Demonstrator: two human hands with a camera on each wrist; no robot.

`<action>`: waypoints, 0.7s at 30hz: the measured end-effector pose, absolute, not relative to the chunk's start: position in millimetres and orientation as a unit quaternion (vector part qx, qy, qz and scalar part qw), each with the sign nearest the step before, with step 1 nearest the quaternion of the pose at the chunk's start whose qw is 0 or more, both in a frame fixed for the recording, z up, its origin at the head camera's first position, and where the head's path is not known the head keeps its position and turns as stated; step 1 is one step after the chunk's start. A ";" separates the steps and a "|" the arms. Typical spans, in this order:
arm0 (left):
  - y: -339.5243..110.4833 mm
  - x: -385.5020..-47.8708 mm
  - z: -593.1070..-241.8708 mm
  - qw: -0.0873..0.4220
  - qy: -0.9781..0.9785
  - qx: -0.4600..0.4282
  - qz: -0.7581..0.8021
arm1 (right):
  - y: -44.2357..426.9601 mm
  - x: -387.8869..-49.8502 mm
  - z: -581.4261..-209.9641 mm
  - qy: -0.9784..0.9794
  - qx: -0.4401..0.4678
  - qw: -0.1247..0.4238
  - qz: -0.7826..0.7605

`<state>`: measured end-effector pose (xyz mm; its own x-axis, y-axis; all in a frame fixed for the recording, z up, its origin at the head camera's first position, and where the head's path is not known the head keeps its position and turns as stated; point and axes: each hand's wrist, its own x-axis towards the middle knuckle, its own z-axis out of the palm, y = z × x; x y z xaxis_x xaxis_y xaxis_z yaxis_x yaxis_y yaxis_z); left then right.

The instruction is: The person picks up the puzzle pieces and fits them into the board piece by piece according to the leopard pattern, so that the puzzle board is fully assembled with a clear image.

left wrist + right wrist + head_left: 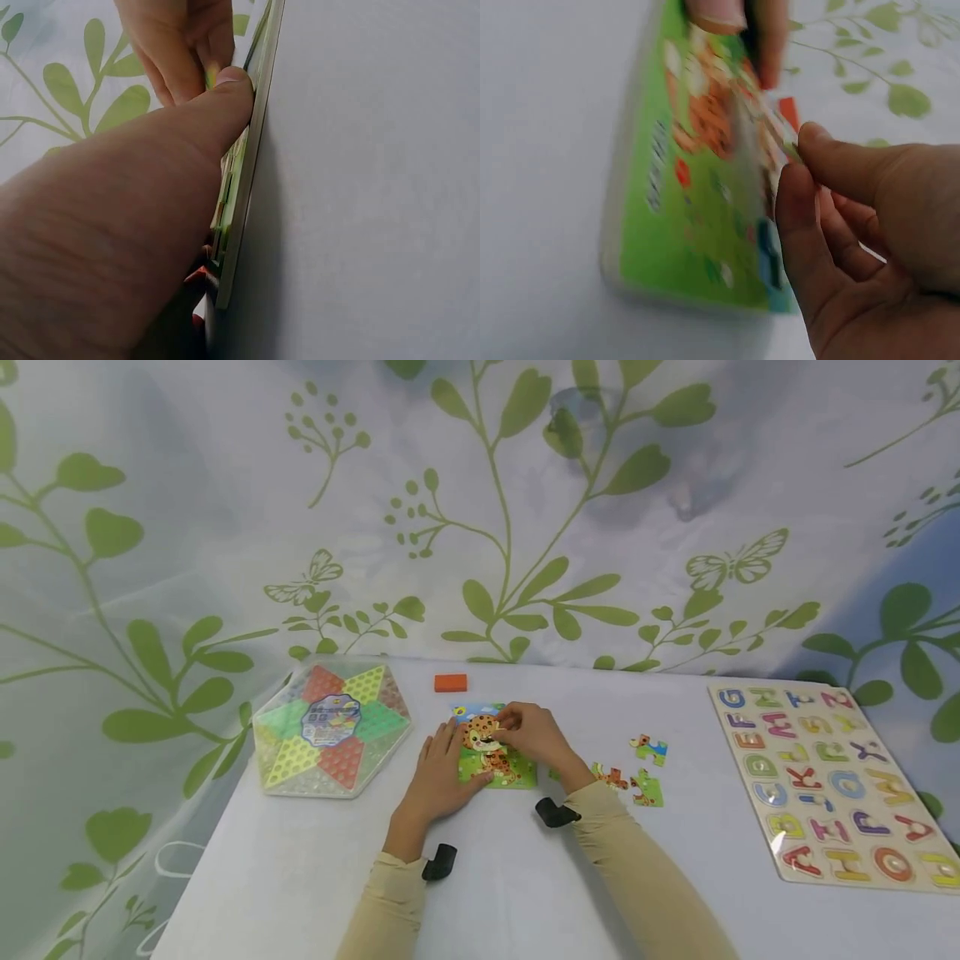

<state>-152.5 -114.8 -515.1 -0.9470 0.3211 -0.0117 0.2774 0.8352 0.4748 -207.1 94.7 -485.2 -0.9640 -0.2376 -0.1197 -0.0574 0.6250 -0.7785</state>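
- Since the right sleeve (626, 852) lies just beside the loose puzzle pieces (649, 790), a careless swing could scatter them.
- Left hand (438, 775): fingers extended along the left part of the puzzle board (520, 777), thumb apart, on its near edge. If that pressure lifts, I'd expect the board to skid.
- Board itself: flat on the white table (495, 885), in front of the person, spotted-cat picture half under hands. Can't tell which slots are bare.
- Right hand (536, 735): thumb and forefinger pinching one piece (774, 124), tilted over the board. Blurred, so fit unclear. Wrong rotation would make it bind; forcing it could pop neighbours up.
- Star game board (330, 777): off left, well apart, low risk.
- Orange block (450, 683): near the board's far edge; a far-side shove could bump it.
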 end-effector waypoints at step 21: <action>-112.1 -150.5 -510.8 0.042 0.952 0.171 0.251 | 70.3 -199.9 -477.7 0.942 -0.047 0.088 -0.320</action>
